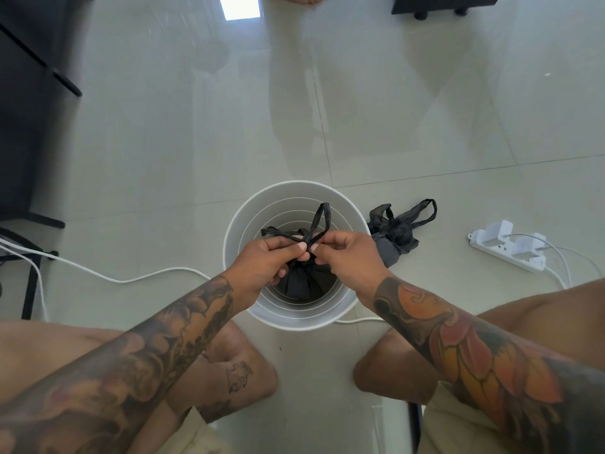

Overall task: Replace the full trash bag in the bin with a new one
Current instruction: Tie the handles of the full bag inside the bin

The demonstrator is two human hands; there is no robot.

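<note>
Bin [347, 208]: smooth white plastic, matt, faintly ribbed inside. Full bag [307, 280] in the bin: thin black plastic film, crinkled, dull sheen. Spare bag [397, 235] right of the bin: same black film, crumpled. Floor [393, 109]: glossy pale tile, reflective. Power strip [505, 245] further right: smooth white plastic.

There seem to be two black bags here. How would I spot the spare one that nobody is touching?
Find the round white bin on the tiled floor. Just to its right, toward the white power strip, a black bag lies crumpled on the tiles. Unlike the tied bag inside the bin, whose handles both hands pinch, it lies outside, untouched.
</note>
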